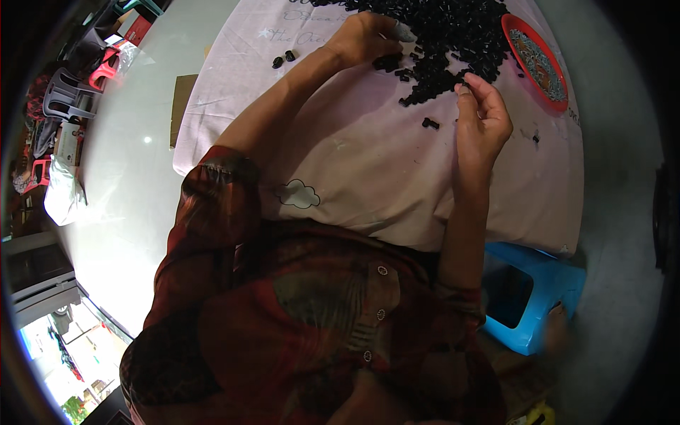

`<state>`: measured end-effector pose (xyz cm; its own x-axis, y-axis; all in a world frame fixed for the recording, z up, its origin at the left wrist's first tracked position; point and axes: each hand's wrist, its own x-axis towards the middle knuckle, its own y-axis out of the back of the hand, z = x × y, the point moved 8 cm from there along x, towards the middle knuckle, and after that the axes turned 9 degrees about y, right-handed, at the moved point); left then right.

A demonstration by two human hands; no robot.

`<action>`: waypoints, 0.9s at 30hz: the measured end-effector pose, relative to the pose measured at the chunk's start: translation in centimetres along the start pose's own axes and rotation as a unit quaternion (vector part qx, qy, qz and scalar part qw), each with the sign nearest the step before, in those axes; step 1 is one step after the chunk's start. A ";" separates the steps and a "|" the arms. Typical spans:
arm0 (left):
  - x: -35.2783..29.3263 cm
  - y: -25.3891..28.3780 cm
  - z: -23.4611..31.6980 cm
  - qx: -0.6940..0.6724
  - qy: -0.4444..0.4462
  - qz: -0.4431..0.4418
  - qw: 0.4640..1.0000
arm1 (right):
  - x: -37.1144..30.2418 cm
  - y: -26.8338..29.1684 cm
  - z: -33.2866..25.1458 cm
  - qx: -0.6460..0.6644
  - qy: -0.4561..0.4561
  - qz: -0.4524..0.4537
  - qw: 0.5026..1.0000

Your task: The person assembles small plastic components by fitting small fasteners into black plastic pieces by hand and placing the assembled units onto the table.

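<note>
A big heap of small black plastic parts (443, 32) lies on a table covered with a pale pink cloth (368, 156). My left hand (368, 39) rests at the near edge of the heap, fingers curled over a few black parts, one fingertip wrapped in a light covering. My right hand (482, 117) hovers just right of the heap's lower edge, fingers bent and pinched together; what it holds is too small to tell. A single black part (430, 123) lies on the cloth between my hands. Two more black parts (283, 59) sit apart at the left.
A red round tray (559, 103) with small grey metal pieces stands at the table's right. A blue plastic stool (531, 290) is below the table at right. Grey and pink plastic chairs (71, 95) and white bags (64, 191) stand on the floor at left.
</note>
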<state>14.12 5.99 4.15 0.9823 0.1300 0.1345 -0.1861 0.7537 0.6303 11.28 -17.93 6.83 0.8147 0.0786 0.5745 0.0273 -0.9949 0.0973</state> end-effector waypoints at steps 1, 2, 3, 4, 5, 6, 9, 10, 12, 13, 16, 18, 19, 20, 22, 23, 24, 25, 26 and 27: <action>-0.1 -0.2 0.4 -0.002 0.002 0.001 1.000 | -0.1 0.0 0.0 -0.001 0.000 -0.002 1.000; -0.1 -0.8 1.5 0.012 -0.031 -0.002 0.999 | -0.1 -0.1 0.0 -0.006 -0.008 -0.012 1.000; -0.1 -1.3 2.5 0.026 -0.062 -0.002 0.998 | -0.2 -0.4 -0.1 -0.010 -0.014 -0.023 1.000; 0.4 -2.1 1.9 0.024 -0.058 0.001 0.998 | -0.2 -0.6 -0.2 -0.010 -0.013 -0.028 0.999; 0.6 -2.9 1.9 0.068 -0.103 0.025 0.992 | -0.2 -0.9 -0.4 -0.019 -0.008 -0.040 0.999; 0.3 -3.1 3.0 0.112 -0.152 0.044 0.981 | -0.2 -0.9 -0.4 -0.030 -0.003 -0.045 0.999; 0.5 -3.3 2.5 0.091 -0.118 -0.019 0.989 | -0.3 -0.5 -0.1 -0.015 -0.023 -0.036 0.999; 0.2 -2.9 2.7 0.084 -0.138 -0.012 0.987 | -0.3 -0.5 0.0 -0.015 -0.024 -0.033 0.999; 0.3 -2.4 1.5 0.044 -0.073 -0.021 0.996 | -0.3 -0.5 0.0 -0.004 -0.012 -0.029 0.999; 0.4 -2.2 0.4 0.002 -0.006 -0.027 1.000 | -0.4 -0.5 0.0 -0.004 -0.012 -0.028 1.000; 0.9 -2.3 -1.1 -0.160 0.021 -0.041 0.986 | -0.4 -0.7 0.1 -0.019 -0.027 -0.048 0.998; 1.1 -2.4 -1.9 -0.215 0.030 -0.047 0.975 | -0.3 -0.6 0.2 -0.006 -0.008 -0.043 0.999; 1.0 -2.4 -2.2 -0.268 0.037 -0.053 0.961 | -0.3 -0.6 0.2 -0.007 -0.008 -0.044 0.999; 1.3 -1.8 -2.8 -0.269 0.038 -0.052 0.961 | -0.2 -0.4 0.1 -0.001 -0.003 -0.030 1.000; 1.5 -0.9 -4.8 -0.225 0.122 -0.107 0.961 | -0.2 -0.5 -0.1 0.008 0.004 -0.021 1.000; 1.3 0.5 -4.6 -0.113 0.069 -0.027 0.991 | -0.3 -0.4 0.0 0.001 -0.004 -0.025 1.000; 0.5 0.9 -3.7 -0.113 0.068 -0.027 0.991 | -0.2 -0.2 0.1 -0.007 -0.011 -0.026 1.000; -0.4 1.9 -2.6 -0.036 0.043 0.024 0.998 | -0.2 -0.2 0.2 -0.006 -0.011 -0.026 1.000; -1.2 2.7 -1.6 0.042 0.017 0.075 0.996 | -0.1 -0.2 0.3 -0.008 -0.015 -0.033 0.999; -1.8 2.1 -1.3 0.002 0.005 0.031 1.000 | -0.2 -0.4 0.3 -0.010 -0.019 -0.041 0.999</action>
<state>12.02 8.14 4.25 0.9692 0.1828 0.1648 -0.2460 0.7418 0.6239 11.24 -17.57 6.47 0.8317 0.1577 0.5323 0.0846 -0.9836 0.1592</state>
